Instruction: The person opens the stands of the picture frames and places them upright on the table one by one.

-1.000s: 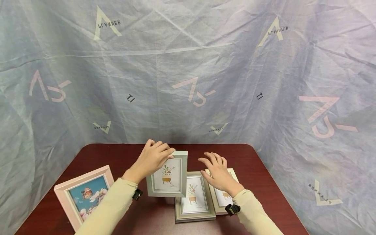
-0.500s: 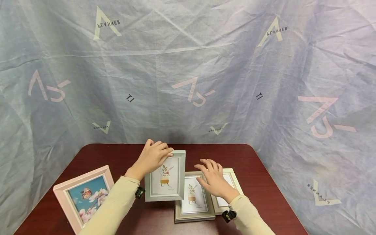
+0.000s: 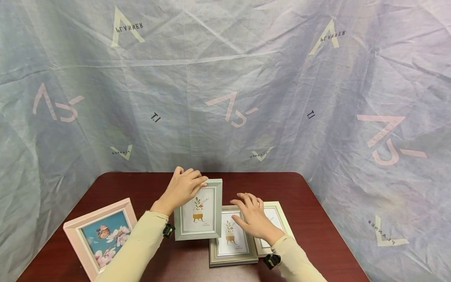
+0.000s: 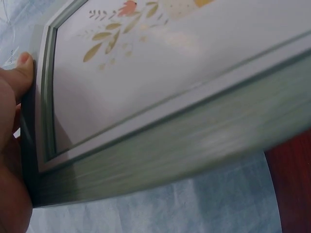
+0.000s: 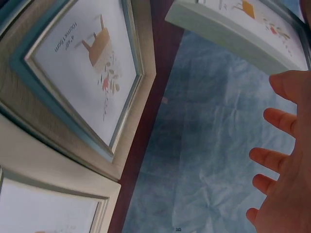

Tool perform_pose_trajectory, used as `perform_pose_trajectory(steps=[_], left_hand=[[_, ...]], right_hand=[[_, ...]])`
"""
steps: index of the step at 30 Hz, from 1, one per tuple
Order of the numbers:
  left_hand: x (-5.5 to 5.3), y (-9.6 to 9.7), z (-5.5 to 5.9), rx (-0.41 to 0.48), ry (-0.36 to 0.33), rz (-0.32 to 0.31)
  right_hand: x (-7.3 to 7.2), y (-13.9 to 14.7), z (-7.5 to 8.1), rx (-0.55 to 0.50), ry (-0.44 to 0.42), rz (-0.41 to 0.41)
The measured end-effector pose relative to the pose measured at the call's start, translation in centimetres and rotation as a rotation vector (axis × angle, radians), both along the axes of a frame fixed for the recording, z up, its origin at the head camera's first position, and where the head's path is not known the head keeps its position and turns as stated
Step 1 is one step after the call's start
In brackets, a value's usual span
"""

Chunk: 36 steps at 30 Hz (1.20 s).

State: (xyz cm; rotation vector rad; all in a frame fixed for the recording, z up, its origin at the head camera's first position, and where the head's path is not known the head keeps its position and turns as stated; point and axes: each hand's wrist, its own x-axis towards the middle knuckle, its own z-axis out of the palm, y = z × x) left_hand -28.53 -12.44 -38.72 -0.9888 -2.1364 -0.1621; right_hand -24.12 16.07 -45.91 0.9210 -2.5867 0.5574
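Observation:
My left hand [image 3: 183, 188] grips the top edge of a pale green picture frame [image 3: 199, 209] that hangs upright, its print of a potted plant facing me. In the left wrist view, the thumb and palm of the left hand [image 4: 12, 160] lie against one end of the green frame [image 4: 184, 145]. Over the beige frame [image 3: 234, 250] and the cream frame [image 3: 287, 223] hovers my right hand [image 3: 251, 217], fingers spread and slightly bent, holding nothing. The right wrist view shows the fingers of the right hand [image 5: 291, 160] apart from the beige frame [image 5: 124, 160].
A pink picture frame [image 3: 77, 244] with a butterfly print stands tilted at the left, partly behind my left sleeve. Beige and cream frames sit side by side on the dark red table [image 3: 303, 196]. A printed grey cloth [image 3: 225, 98] hangs behind the table and along both sides.
The green frame has shifted slightly left with my left hand, its lower edge a little lower. My right hand has moved left and down, from the cream frame towards the beige one.

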Motion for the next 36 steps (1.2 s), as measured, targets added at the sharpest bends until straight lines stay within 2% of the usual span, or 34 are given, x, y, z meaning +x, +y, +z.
perform_pose_trajectory(steps=[15, 27, 36], left_hand=[[0.1, 0.4, -0.1, 0.010, -0.011, 0.014], [0.2, 0.6, -0.4, 0.036, 0.008, 0.007], [0.2, 0.6, -0.7, 0.038, 0.021, 0.021]], right_hand=[[0.6, -2.7, -1.5, 0.084, -0.029, -0.024], [0.9, -4.4, -2.4, 0.112, 0.207, -0.057], [0.8, -5.1, -2.7, 0.159, 0.294, -0.101]])
